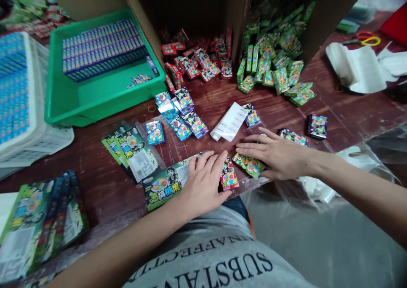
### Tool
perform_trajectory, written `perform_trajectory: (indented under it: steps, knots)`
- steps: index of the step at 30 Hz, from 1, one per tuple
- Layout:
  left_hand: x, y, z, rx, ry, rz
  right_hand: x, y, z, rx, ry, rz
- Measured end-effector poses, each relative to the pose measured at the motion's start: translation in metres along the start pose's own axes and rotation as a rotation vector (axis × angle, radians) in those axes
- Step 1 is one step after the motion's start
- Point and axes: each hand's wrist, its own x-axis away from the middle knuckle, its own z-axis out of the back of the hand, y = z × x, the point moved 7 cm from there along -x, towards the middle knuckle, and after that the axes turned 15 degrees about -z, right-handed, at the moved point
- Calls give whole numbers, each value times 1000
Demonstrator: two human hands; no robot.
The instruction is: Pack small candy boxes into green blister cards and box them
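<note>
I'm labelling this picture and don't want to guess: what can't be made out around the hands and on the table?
All in the head view:
- Far end of the green packet: hidden by the left hand.
- Undersides of the fingers on the right hand: turned away, so its grip on the green box is unclear.
- Print on the white labels: too small.
- White basket: cut off by the left edge.

Red box (pixel 229 175) is lying face up right by the bench's (pixel 276 114) near edge, its left side partly hidden. Green box (pixel 249 165) is just right of it, face up too, kinda slanted. The pouch (pixel 163 184), dark with green trim and chunky yellow-and-blue lettering, lies flat to the left, same edge, right end covered.
</note>
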Motion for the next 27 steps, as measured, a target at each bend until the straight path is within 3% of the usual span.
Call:
perform_trajectory:
  steps: [6,13,20,24,27]
  knots:
    - [0,-3,1,11,-4,31,-16,-19,-16,57,77,-53]
    - [2,-4,6,7,-56,-46,-9,-39,-41,-158,120,-11]
    - [50,-42,35,-108,-39,115,-10,-45,-31,-362,112,24]
    - [64,-40,38,14,-57,42,-21,-54,-28,-408,31,81]
    - [68,-33,36,83,-40,7,-31,-60,-27,-385,50,74]
